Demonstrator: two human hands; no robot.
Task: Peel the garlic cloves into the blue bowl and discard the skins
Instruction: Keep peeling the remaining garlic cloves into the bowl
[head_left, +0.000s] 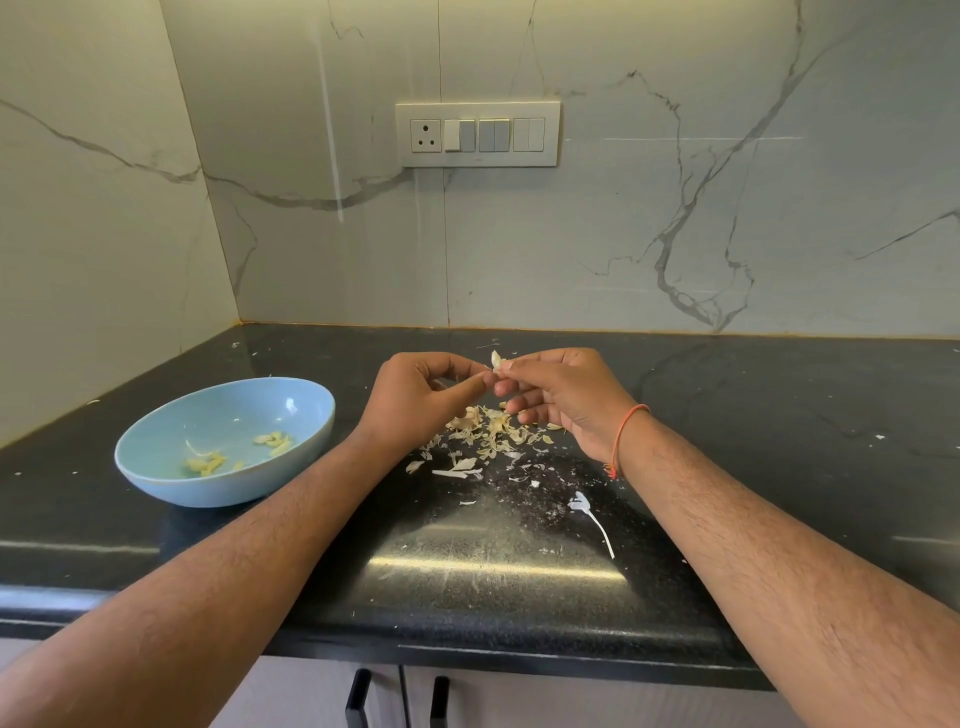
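A garlic clove (496, 359) with papery skin is pinched between the fingertips of my right hand (563, 396) and my left hand (421, 395), both raised above the black counter (779, 415). Under the hands lies a heap of garlic skins (488, 431). The blue bowl (156, 467) stands to the left of my left forearm and holds several peeled cloves (208, 462). A long white skin strip (592, 517) lies nearer to me on the counter.
Marble walls rise behind the counter and on the left, meeting in a corner. A switch panel (478, 134) is set in the back wall. Cabinet handles (358, 699) show below the counter's front edge. Small skin flecks dot the counter.
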